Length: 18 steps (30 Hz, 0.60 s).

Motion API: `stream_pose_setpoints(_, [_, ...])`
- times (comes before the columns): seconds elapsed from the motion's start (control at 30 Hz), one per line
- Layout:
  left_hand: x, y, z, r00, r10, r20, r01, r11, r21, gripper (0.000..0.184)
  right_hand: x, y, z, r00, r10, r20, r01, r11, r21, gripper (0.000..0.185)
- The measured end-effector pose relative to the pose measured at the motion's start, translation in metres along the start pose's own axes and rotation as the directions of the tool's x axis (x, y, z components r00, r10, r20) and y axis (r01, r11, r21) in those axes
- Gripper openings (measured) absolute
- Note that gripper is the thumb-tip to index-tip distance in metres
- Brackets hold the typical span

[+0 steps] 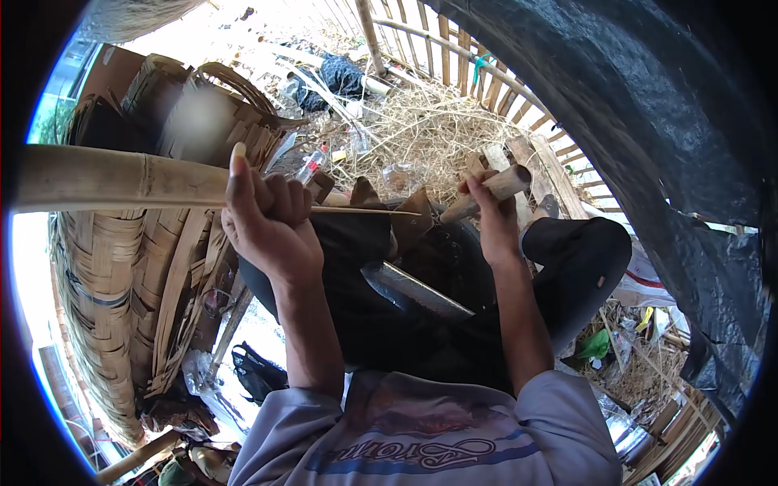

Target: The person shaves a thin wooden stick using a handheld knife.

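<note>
A thick bamboo pole (121, 180) enters from the left, and my left hand (271, 206) is closed at its right part, thumb sticking up. From beside that fist a thin pointed bamboo strip (365, 211) runs right. My right hand (493, 198) is closed round a round wooden handle (509, 183), fingers wrapped over it. Near the handle's lower end and the strip's tip is a brown flat piece (412, 217); whether it joins the handle is unclear. Below, a long shiny metal-like piece (421, 290) lies between my legs.
Large woven bamboo rolls (101, 300) stand at the left. Straw (438, 121), a plastic bottle (313, 164) and dark bundles (340, 75) lie ahead. A slatted bamboo fence (454, 53) and a black sheet (648, 105) border the right. A black bag (258, 373) is at lower left.
</note>
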State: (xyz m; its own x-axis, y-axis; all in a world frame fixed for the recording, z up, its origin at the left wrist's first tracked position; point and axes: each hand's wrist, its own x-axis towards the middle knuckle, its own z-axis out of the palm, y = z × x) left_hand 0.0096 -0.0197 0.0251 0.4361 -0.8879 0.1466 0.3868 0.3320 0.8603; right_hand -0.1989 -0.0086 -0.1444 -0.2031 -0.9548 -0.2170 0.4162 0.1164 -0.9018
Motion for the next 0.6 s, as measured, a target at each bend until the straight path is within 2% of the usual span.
stream_pose_setpoints(0.07, [-0.002, 0.000, -0.007, 1.000, 0.005, 0.006, -0.005, 1.000, -0.021, 0.048, -0.003, 0.001, 0.002, 0.995, 0.097, 0.027, -0.096, 0.994, -0.042, 0.019])
stream_pose_setpoints(0.1, [-0.003, 0.000, -0.010, 1.000, 0.015, 0.003, -0.015, 0.999, -0.044, 0.048, -0.005, -0.001, 0.006, 0.995, 0.097, 0.022, -0.096, 0.995, -0.034, 0.019])
stream_pose_setpoints(0.17, [-0.004, 0.000, -0.010, 0.998, 0.017, 0.053, -0.014, 0.999, -0.048, 0.046, -0.011, -0.013, 0.013, 0.993, 0.073, 0.097, -0.103, 0.927, 0.361, 0.021])
stream_pose_setpoints(0.2, [-0.006, 0.001, -0.008, 0.995, -0.001, 0.097, 0.008, 0.998, -0.062, 0.045, -0.013, -0.023, 0.015, 0.979, -0.016, 0.204, -0.077, 0.897, 0.436, 0.017])
stream_pose_setpoints(0.23, [-0.007, 0.001, -0.008, 0.990, -0.020, 0.138, 0.030, 0.997, -0.075, 0.043, -0.016, -0.032, 0.014, 0.979, -0.013, 0.206, -0.080, 0.896, 0.437, 0.017])
stream_pose_setpoints(0.3, [-0.006, -0.002, -0.010, 0.983, -0.019, 0.184, 0.038, 0.995, -0.098, 0.042, -0.023, -0.052, 0.012, 0.871, -0.346, 0.348, 0.140, 0.855, 0.499, 0.016])
stream_pose_setpoints(0.37, [-0.005, -0.006, -0.011, 0.973, -0.009, 0.231, 0.038, 0.992, -0.121, 0.041, -0.041, -0.081, 0.019, 0.790, -0.438, 0.430, 0.097, 0.781, 0.617, 0.018])
stream_pose_setpoints(0.43, [-0.007, -0.011, -0.009, 0.968, 0.057, 0.246, -0.030, 0.993, -0.112, 0.040, -0.057, -0.103, 0.021, 0.738, -0.507, 0.445, 0.206, 0.798, 0.566, 0.024])
stream_pose_setpoints(0.5, [-0.008, -0.015, -0.008, 0.971, 0.079, 0.224, -0.055, 0.992, -0.113, 0.039, -0.062, -0.109, 0.017, 0.722, -0.495, 0.483, 0.214, 0.824, 0.525, 0.023])
stream_pose_setpoints(0.53, [-0.008, -0.016, -0.007, 0.970, 0.112, 0.214, -0.096, 0.992, -0.084, 0.039, -0.065, -0.103, 0.021, 0.777, -0.458, 0.432, 0.198, 0.829, 0.523, 0.021])
stream_pose_setpoints(0.57, [-0.009, -0.017, -0.005, 0.968, 0.146, 0.205, -0.137, 0.989, -0.056, 0.039, -0.061, -0.086, 0.022, 0.773, -0.464, 0.432, 0.202, 0.827, 0.525, 0.021])
stream_pose_setpoints(0.6, [-0.008, -0.018, -0.004, 0.966, 0.151, 0.210, -0.141, 0.988, -0.060, 0.039, -0.054, -0.061, 0.020, 0.834, -0.376, 0.404, 0.201, 0.889, 0.412, 0.022])
